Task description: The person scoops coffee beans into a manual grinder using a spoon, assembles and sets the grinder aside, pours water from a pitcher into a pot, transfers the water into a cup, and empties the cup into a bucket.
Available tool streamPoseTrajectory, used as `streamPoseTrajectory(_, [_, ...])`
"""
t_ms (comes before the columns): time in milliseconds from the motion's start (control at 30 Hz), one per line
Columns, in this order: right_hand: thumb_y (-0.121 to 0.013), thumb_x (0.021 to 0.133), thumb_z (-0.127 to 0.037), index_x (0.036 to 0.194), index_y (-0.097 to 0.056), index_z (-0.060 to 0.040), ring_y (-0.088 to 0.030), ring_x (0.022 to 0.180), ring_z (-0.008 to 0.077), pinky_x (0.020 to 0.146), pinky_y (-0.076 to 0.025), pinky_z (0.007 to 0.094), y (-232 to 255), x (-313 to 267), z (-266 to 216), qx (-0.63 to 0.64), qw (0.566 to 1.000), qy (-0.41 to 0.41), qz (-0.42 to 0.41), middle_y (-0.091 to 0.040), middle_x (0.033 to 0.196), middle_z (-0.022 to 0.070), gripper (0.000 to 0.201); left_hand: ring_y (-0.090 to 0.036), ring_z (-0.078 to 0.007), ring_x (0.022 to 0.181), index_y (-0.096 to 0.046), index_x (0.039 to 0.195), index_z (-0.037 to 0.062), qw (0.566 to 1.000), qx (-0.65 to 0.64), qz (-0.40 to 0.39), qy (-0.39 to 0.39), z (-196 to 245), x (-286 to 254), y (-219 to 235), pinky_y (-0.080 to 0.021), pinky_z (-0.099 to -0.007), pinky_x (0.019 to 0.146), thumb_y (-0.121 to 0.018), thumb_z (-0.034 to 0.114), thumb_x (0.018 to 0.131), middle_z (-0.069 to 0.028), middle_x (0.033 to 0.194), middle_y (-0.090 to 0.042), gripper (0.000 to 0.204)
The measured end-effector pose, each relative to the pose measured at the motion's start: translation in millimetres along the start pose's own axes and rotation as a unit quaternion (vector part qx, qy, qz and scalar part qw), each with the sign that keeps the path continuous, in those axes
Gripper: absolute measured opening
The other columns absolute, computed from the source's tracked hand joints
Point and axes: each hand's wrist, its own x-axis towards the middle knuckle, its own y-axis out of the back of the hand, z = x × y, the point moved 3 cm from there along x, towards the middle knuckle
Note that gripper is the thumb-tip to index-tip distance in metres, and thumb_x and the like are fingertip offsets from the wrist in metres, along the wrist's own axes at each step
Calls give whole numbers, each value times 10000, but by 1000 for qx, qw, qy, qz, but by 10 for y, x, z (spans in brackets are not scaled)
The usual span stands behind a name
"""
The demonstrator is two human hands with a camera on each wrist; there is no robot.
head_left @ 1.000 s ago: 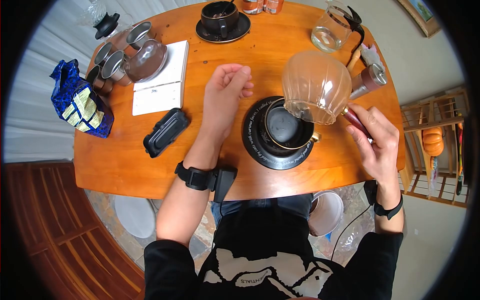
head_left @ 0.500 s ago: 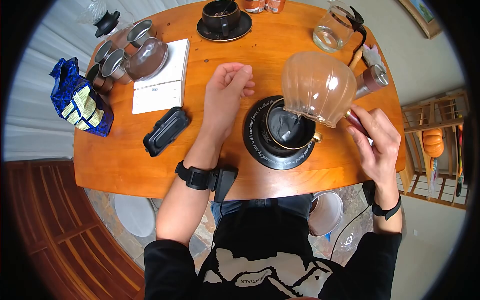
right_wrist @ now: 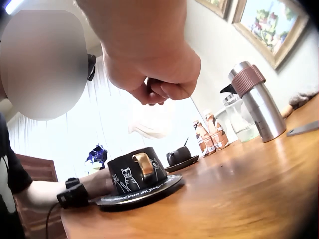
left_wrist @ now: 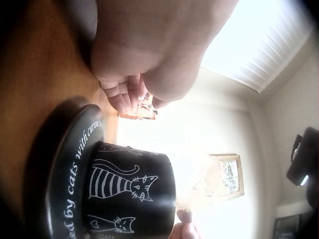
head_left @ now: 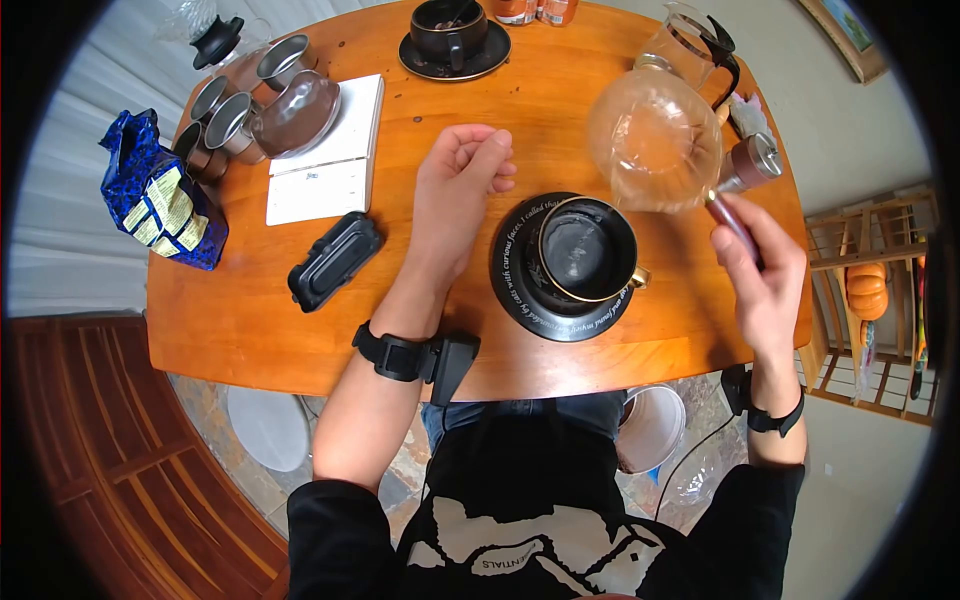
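The right hand (head_left: 768,265) grips the brown handle (head_left: 735,230) of a clear ribbed glass vessel (head_left: 655,140), held above the table right of and behind the black cup (head_left: 587,250). That cup, with white cat drawings and a gold handle, stands on a black lettered saucer (head_left: 515,285); dark liquid shows inside. Beside the saucer, at its left, the left hand (head_left: 458,190) rests with fingers loosely curled and nothing in them. In the left wrist view the cup (left_wrist: 129,191) is below the left hand (left_wrist: 144,59).
A notebook (head_left: 315,190), metal cups (head_left: 232,125) and a blue bag (head_left: 165,200) are at the left, with a black tray (head_left: 335,262) nearer. Another black cup (head_left: 450,35) stands at the back. A glass pot (head_left: 680,50) and a grinder (head_left: 750,162) are at the right.
The glass vessel has moved back and away from over the cup, and its mouth no longer tilts down over the rim. The left hand stays beside the saucer.
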Motion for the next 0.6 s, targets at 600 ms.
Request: streamPoseTrajectory(600, [-625, 985, -334, 743, -567, -89, -363, 550, 55, 484, -279, 249, -765, 1524, 713, 158, 971, -176, -48, -448, 666, -48, 349, -620, -128, 892, -593, 1148, 44, 1000, 2, 2, -2, -5, 17, -11, -512, -272, 789, -645, 195, 994, -49, 997, -641, 222])
